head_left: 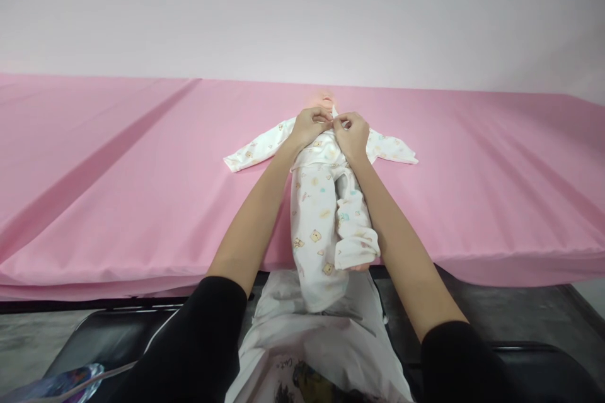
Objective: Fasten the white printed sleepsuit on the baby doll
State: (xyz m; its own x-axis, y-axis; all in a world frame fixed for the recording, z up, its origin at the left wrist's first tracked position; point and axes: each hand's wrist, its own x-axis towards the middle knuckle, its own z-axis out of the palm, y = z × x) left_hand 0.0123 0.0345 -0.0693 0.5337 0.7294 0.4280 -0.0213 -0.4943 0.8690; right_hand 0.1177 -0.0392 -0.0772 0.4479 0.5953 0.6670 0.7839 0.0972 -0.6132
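Note:
A baby doll (326, 101) lies on its back on a pink-covered surface, its head mostly hidden beyond my hands. It wears a white patterned pajama top (324, 151) and matching pajama pants (314, 220). Both sleeves stretch out to the sides. My left hand (309, 126) and my right hand (352, 133) meet at the top's upper front near the neck. The fingers of each are pinched together on the fabric there; whether a fastener lies between them I cannot tell. One pant leg hangs past the surface's edge, while a foot (360, 267) peeks from the bunched other leg.
The pink cloth (118, 201) covers the wide surface, with folds on both sides. Behind it rises a pale wall (302, 12). Black chairs (113, 340) stand below the front edge, and a cord (113, 370) and shiny colourful item (70, 384) show at lower left.

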